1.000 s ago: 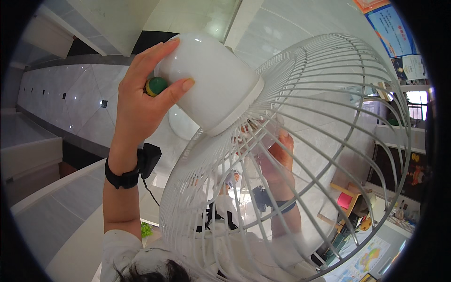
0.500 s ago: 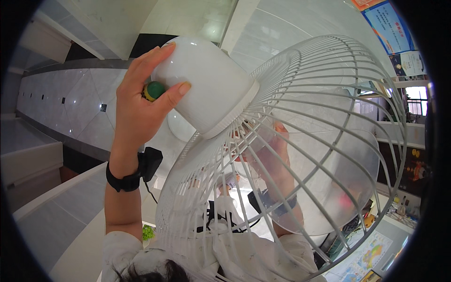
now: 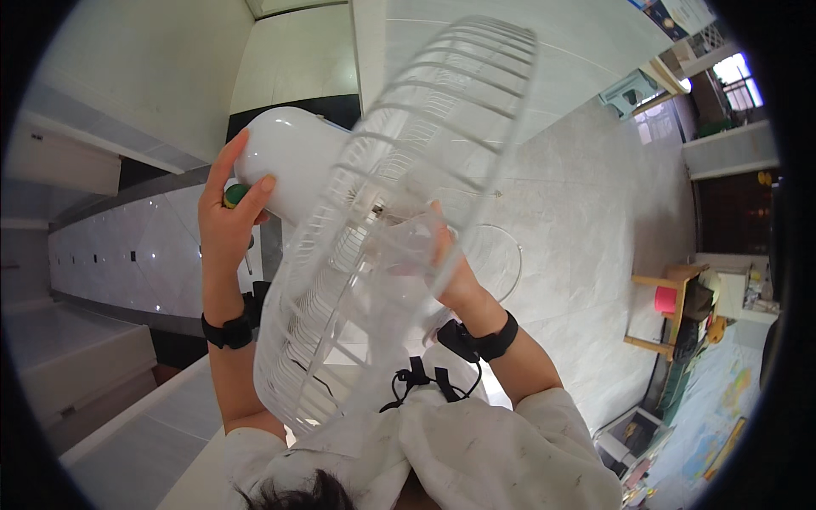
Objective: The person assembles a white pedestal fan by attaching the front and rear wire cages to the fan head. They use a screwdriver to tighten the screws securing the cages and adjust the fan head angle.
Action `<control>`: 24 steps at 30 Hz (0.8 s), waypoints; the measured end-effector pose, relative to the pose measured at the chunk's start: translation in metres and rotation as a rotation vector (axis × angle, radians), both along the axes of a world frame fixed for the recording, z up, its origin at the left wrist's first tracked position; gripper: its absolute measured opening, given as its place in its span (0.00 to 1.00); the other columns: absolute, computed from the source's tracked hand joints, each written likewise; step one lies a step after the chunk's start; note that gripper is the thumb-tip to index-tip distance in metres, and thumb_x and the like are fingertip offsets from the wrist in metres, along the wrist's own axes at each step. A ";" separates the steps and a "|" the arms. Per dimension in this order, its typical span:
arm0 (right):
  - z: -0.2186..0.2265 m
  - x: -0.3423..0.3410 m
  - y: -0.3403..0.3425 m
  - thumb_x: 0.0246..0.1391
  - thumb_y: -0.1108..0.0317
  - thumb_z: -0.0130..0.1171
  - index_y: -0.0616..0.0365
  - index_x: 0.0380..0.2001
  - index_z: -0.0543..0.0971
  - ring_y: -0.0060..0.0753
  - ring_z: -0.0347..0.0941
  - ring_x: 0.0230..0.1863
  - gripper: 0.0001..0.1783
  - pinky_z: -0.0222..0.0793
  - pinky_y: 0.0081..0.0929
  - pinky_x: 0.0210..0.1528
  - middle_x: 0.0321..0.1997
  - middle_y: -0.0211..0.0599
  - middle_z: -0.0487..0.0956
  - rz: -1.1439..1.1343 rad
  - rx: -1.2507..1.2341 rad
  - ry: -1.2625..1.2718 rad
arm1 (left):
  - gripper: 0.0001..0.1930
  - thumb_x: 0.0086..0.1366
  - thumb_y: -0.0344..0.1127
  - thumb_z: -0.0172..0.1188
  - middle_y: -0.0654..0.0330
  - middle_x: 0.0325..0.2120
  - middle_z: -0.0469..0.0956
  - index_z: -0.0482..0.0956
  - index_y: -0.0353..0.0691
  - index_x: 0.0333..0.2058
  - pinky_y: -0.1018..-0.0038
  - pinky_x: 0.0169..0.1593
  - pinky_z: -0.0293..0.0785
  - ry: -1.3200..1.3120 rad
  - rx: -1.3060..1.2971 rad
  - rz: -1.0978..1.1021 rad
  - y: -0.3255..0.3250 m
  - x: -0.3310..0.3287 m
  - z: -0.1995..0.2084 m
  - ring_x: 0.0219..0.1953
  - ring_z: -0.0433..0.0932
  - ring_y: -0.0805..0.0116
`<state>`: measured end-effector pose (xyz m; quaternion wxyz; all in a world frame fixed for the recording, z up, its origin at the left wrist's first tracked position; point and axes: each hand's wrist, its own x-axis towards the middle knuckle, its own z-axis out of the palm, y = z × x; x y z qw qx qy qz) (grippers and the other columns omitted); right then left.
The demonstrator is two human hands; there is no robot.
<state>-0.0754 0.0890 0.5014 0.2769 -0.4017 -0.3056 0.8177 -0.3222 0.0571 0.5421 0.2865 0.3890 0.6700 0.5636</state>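
Head: left hand raised, thumb and fingers gripping one white housing, one green knob between them. Right hand bent up at cage rim's right side; grip unclear. One fan, tilted, mid-air. Two wristbands.

The near wires of the fan guard are blurred, and they and the translucent fan blade veil the fingers of the right hand; their exact grip cannot be told. The left hand partly hides a green-and-yellow knob. The fisheye rim cuts off the wall posters at upper right. Small items by the wooden stand are too small to tell.
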 end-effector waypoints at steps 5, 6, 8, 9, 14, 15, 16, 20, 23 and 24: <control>-0.060 0.045 -0.018 0.59 0.53 0.48 0.57 0.53 0.62 0.29 0.76 0.38 0.25 0.72 0.25 0.39 0.43 0.40 0.75 0.076 0.201 -0.078 | 0.20 0.58 0.32 0.55 0.62 0.33 0.73 0.69 0.44 0.50 0.85 0.21 0.66 -0.582 0.076 0.136 -0.043 -0.049 -0.043 0.19 0.69 0.77; -0.079 0.058 -0.023 0.56 0.62 0.53 0.58 0.46 0.67 0.27 0.76 0.37 0.18 0.73 0.22 0.36 0.40 0.38 0.77 0.070 0.215 -0.187 | 0.18 0.58 0.32 0.55 0.62 0.32 0.73 0.70 0.43 0.49 0.84 0.21 0.67 -0.540 0.078 0.174 -0.056 -0.060 -0.063 0.19 0.69 0.76; -0.121 0.092 -0.037 0.54 0.64 0.56 0.60 0.40 0.71 0.25 0.76 0.31 0.14 0.72 0.21 0.30 0.36 0.38 0.77 0.039 0.205 -0.315 | 0.14 0.59 0.34 0.54 0.61 0.31 0.73 0.71 0.42 0.45 0.81 0.22 0.67 -0.316 0.014 0.260 -0.098 -0.072 -0.114 0.20 0.69 0.74; -0.143 0.108 -0.041 0.52 0.66 0.57 0.61 0.37 0.72 0.24 0.76 0.28 0.12 0.72 0.20 0.27 0.33 0.37 0.78 0.036 0.203 -0.356 | 0.13 0.59 0.34 0.53 0.61 0.31 0.73 0.71 0.41 0.43 0.80 0.22 0.68 -0.165 -0.043 0.275 -0.121 -0.073 -0.141 0.20 0.70 0.73; -0.249 0.213 -0.056 0.50 0.68 0.57 0.63 0.33 0.74 0.26 0.76 0.23 0.09 0.71 0.21 0.23 0.27 0.37 0.78 -0.020 0.062 -0.624 | 0.04 0.59 0.33 0.52 0.59 0.24 0.71 0.70 0.39 0.31 0.74 0.22 0.67 -0.476 -0.456 0.686 -0.211 -0.031 -0.243 0.20 0.70 0.67; -0.268 0.235 -0.055 0.50 0.69 0.57 0.62 0.31 0.75 0.27 0.77 0.23 0.08 0.71 0.22 0.24 0.26 0.36 0.78 -0.024 0.086 -0.676 | 0.04 0.59 0.32 0.51 0.58 0.22 0.70 0.69 0.39 0.29 0.73 0.22 0.67 -0.502 -0.551 0.750 -0.214 -0.012 -0.259 0.19 0.70 0.66; -0.286 0.255 -0.053 0.49 0.69 0.56 0.62 0.31 0.75 0.27 0.77 0.23 0.07 0.71 0.22 0.24 0.26 0.37 0.78 -0.029 0.175 -0.729 | 0.04 0.58 0.31 0.51 0.57 0.20 0.69 0.68 0.39 0.26 0.72 0.22 0.67 -0.582 -0.590 0.752 -0.214 0.010 -0.274 0.19 0.70 0.65; -0.352 0.332 -0.049 0.48 0.69 0.56 0.62 0.30 0.76 0.29 0.77 0.23 0.07 0.72 0.23 0.24 0.25 0.38 0.79 -0.131 0.053 -0.765 | 0.09 0.58 0.32 0.54 0.58 0.14 0.70 0.70 0.39 0.20 0.73 0.19 0.64 -0.294 -0.811 0.282 -0.177 0.110 -0.337 0.16 0.70 0.67; -0.419 0.367 -0.047 0.48 0.70 0.56 0.62 0.30 0.77 0.29 0.78 0.23 0.07 0.72 0.24 0.25 0.25 0.39 0.79 -0.059 0.002 -0.863 | 0.14 0.56 0.41 0.60 0.62 0.11 0.69 0.74 0.37 0.20 0.74 0.17 0.63 -0.012 -1.008 -0.070 -0.142 0.188 -0.393 0.12 0.67 0.72; -0.443 0.371 -0.047 0.46 0.68 0.56 0.61 0.30 0.77 0.34 0.78 0.26 0.08 0.73 0.28 0.29 0.27 0.41 0.80 -0.007 -0.005 -0.937 | 0.15 0.55 0.43 0.61 0.62 0.11 0.69 0.74 0.37 0.20 0.73 0.18 0.64 0.012 -1.089 -0.157 -0.133 0.211 -0.408 0.13 0.68 0.70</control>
